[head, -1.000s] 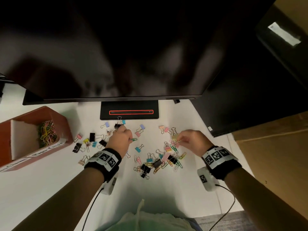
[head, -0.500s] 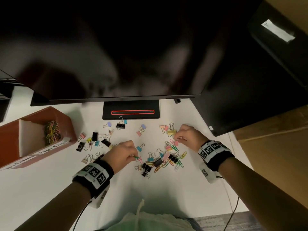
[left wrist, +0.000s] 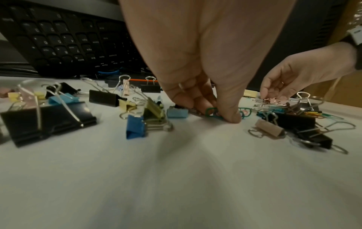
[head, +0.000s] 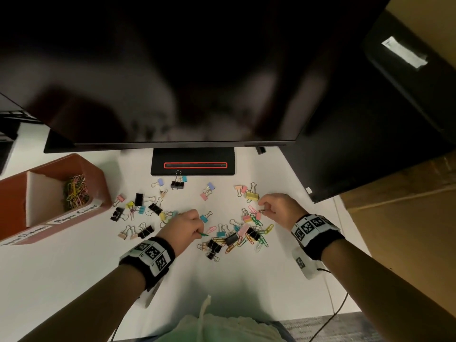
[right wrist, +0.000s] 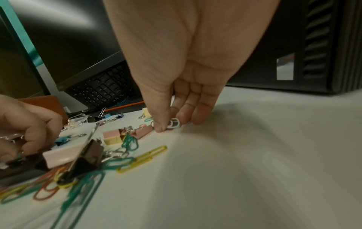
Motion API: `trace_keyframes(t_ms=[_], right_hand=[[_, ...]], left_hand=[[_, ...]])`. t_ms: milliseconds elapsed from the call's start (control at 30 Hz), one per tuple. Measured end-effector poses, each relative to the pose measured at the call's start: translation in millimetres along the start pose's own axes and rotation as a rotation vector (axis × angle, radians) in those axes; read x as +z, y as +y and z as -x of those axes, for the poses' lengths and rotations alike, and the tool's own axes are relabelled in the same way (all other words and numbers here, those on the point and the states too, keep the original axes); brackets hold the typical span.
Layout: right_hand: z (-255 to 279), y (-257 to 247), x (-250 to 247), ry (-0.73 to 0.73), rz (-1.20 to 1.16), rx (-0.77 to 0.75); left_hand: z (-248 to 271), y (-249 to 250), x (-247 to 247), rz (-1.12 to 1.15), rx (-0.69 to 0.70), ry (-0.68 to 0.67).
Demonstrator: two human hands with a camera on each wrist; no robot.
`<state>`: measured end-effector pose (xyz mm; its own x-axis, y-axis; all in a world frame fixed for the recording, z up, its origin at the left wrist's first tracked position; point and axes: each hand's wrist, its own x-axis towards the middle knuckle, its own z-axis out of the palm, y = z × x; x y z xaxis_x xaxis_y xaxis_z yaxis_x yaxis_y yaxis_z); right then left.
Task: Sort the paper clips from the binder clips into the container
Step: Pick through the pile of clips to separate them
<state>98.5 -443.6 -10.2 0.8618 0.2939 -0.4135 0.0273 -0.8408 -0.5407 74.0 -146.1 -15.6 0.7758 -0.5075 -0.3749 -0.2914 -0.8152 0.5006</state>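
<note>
Pinching paper clips — both hands

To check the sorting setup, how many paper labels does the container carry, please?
2, on the container's front wall: the right label beneath the paper clips compartment, the left label near the frame edge; more may be hidden.

left hand pinches a green paper clip; right hand seemingly pinches another.

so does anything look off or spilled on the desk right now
Nothing stands out beyond the unsorted mix: binder clips and paper clips lie scattered on the desk, while the container sits upright holding only paper clips.
</note>
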Motion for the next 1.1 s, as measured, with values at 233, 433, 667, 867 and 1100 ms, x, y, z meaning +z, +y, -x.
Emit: trace_keyframes(t_ms=[233,433,667,867,1100], right_hand=[[2,-1,1,0.006,0.027,0.020],[21,9,0,0.019,-0.055,0.013],[43,12,15,-0.125,0.025,-0.093],[40,8,22,-0.011,0.097,-0.123],[41,-3,19,-0.033,0.077,0.018]], left_hand=[[4,3,1,0.032,-0.044,0.010],[3,4,2,0.035,-0.091,0.000],[-2,5,5,0.029,-0.111,0.014],[-7,6,2,-0.047,-0.174,-0.044],[-8,8,10,-0.241,-0.160,-0.045]])
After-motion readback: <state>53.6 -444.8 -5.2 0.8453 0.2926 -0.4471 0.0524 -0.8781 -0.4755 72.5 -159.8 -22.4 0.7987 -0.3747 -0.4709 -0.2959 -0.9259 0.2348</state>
